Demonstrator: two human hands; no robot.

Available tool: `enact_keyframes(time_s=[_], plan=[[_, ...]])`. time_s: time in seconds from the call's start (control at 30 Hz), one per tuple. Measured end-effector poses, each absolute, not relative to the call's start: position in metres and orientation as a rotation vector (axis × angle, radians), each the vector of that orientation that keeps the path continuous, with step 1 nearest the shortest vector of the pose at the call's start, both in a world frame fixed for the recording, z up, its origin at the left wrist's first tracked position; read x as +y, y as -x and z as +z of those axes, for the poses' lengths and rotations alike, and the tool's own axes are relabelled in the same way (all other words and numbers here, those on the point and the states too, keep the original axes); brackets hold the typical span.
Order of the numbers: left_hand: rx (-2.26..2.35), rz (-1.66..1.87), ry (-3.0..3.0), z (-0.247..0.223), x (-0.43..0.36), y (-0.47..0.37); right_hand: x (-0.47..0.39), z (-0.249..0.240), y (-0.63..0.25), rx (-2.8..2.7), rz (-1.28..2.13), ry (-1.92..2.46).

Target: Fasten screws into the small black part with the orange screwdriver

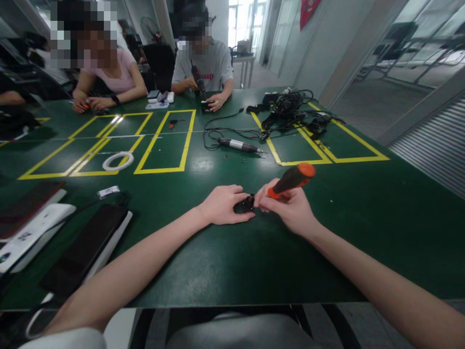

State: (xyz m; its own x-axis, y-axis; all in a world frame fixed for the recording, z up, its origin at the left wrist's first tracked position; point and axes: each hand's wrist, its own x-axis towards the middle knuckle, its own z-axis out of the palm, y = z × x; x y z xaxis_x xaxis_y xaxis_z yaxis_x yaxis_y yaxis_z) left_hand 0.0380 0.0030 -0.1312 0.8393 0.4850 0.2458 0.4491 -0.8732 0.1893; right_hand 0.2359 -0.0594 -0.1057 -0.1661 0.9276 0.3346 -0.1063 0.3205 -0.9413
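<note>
Near the middle of the green table, my left hand point(225, 205) is closed around a small black part point(248, 202), thumb and fingers on either side of it. My right hand point(286, 206) grips a screwdriver with a black and orange handle point(293, 179), which leans up and to the right. The right fingertips are close beside the black part; the screwdriver's tip is hidden by the fingers. Behind the hands lies a grey and black electric screwdriver point(240, 145) with its cable on the table.
Tangled black cables point(290, 106) lie at the back right. Power banks and a white power strip point(36, 235) are at the left, with a white ring point(118, 161) beyond. Two people work across the green table point(203, 271); one holds a power tool point(198, 79).
</note>
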Motion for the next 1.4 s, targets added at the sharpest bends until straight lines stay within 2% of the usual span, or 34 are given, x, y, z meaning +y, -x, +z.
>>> enact_keyframes(time_s=[0.13,0.37,0.67,0.77,0.87,0.97,1.4], plan=[[0.748,0.431,-2.899,-0.133,0.003,-0.038,-0.057,-0.107,-0.24,-1.457,1.056,0.846],[0.737,0.481,-2.893,-0.134,0.003,-0.038,-0.057,-0.109,-0.237,-1.344,1.239,0.727],[0.727,0.496,-2.828,-0.135,0.005,-0.037,-0.056,-0.106,-0.24,-1.407,1.057,0.84],[0.709,0.543,-2.637,-0.135,0.007,-0.034,-0.055,-0.107,-0.239,-1.375,1.121,0.809],[0.619,0.58,-2.194,-0.13,0.014,-0.03,-0.054,-0.108,-0.237,-1.335,1.195,0.763],[0.57,0.446,-1.862,-0.125,0.022,-0.027,-0.056,-0.107,-0.236,-1.325,1.223,0.724],[0.601,0.335,-1.571,-0.125,0.028,-0.027,-0.059,-0.101,-0.236,-1.372,1.153,0.834]])
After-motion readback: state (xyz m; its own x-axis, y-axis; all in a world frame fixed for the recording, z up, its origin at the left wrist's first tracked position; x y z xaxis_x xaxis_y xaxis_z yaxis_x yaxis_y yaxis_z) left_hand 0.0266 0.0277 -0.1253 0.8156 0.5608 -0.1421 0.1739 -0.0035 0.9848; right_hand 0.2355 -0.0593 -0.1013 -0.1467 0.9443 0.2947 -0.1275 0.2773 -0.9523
